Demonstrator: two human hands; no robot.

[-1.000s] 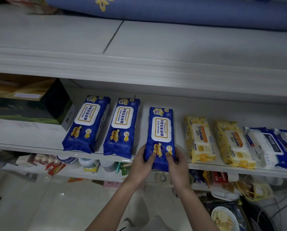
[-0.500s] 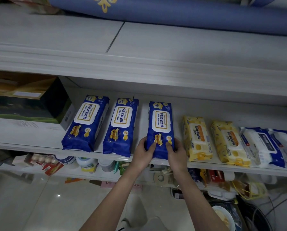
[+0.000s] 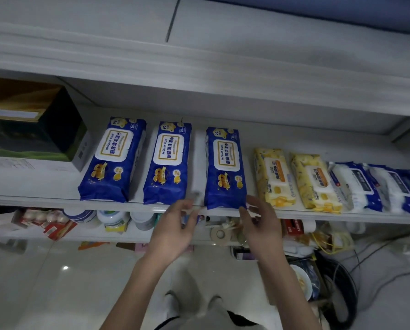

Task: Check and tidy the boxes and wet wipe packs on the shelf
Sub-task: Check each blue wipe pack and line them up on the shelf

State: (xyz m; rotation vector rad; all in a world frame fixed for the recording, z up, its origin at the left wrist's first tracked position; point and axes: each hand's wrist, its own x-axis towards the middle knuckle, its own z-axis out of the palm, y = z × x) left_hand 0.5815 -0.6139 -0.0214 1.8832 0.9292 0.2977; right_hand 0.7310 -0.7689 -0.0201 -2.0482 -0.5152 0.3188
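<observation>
Held left hand (image 3: 175,231) and right hand (image 3: 262,225) at the shelf (image 3: 56,198) edge, grips released, flanking the third blue wipe pack (image 3: 225,167), seemingly untouched; glossy floor (image 3: 44,282) below.

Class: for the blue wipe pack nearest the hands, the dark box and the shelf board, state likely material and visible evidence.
Blue wipe pack: glossy plastic film; crimped end, creases, sheen.
Dark box: probably printed cardboard; sharp straight edges, printed faces.
Shelf board: smooth, pale, perhaps painted or laminated wood; uncertain.
</observation>
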